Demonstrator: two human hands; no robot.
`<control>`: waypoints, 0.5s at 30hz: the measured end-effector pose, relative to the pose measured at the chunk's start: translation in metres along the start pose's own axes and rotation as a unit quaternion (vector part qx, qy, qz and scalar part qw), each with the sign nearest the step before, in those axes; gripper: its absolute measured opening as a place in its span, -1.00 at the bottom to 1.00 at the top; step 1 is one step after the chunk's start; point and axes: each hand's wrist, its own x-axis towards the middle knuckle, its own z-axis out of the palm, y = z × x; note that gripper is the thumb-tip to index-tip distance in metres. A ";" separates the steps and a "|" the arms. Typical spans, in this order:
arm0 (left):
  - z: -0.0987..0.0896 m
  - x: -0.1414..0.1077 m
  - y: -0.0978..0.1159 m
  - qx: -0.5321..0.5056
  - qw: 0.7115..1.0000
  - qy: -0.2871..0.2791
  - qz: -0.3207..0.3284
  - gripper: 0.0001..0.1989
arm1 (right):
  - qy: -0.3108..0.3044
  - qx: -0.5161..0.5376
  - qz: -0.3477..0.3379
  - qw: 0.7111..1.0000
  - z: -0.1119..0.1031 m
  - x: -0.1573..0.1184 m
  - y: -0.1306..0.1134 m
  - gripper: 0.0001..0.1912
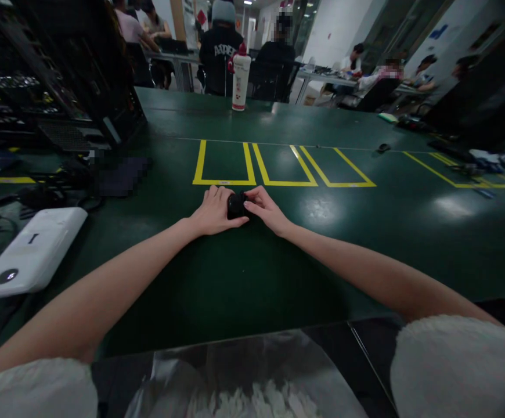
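Note:
A small black object (235, 205) rests on the dark green table (244, 278), just in front of the yellow-taped frames. My left hand (215, 212) is curled around its left side, with the thumb along the near edge. From the right, my right hand (266, 210) pinches the object's right side between thumb and fingers. Both hands are closed on it, and they partly hide its shape.
A white device (35, 249) lies at the left near cables and a dark computer case (61, 75). Beyond the yellow tape outlines (224, 183) stands a white bottle with a red lid (240, 81). Several people sit farther back. A small black item (383, 148) is at right.

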 end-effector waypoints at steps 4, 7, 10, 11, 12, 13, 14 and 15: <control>0.002 -0.004 0.003 0.004 1.000 0.012 -0.018 -0.38 | 0.006 0.005 0.009 1.000 0.003 -0.001 -0.001 -0.79; 0.004 -0.008 0.007 0.011 0.999 0.035 -0.038 -0.36 | 0.020 0.023 0.003 1.000 0.005 -0.001 0.001 -0.73; 0.005 -0.013 0.010 0.011 0.997 0.046 -0.056 -0.35 | 0.016 0.028 0.012 0.999 0.006 -0.001 0.005 -0.71; 0.004 -0.014 0.011 0.008 0.997 0.046 -0.059 -0.34 | 0.013 0.029 0.014 0.999 0.006 -0.001 0.006 -0.71; 0.004 -0.014 0.011 0.005 0.997 0.044 -0.062 -0.34 | 0.009 0.030 0.016 0.999 0.006 -0.002 0.006 -0.71; 0.004 -0.015 0.012 0.002 0.997 0.042 -0.065 -0.34 | 0.006 0.031 0.018 0.999 0.006 -0.002 0.006 -0.71; 0.003 -0.015 0.012 -0.002 0.997 0.040 -0.068 -0.35 | 0.003 0.031 0.019 0.999 0.005 -0.002 0.006 -0.71; 0.003 -0.015 0.012 -0.005 0.997 0.036 -0.069 -0.35 | 0.001 0.031 0.019 0.999 0.005 -0.003 0.005 -0.70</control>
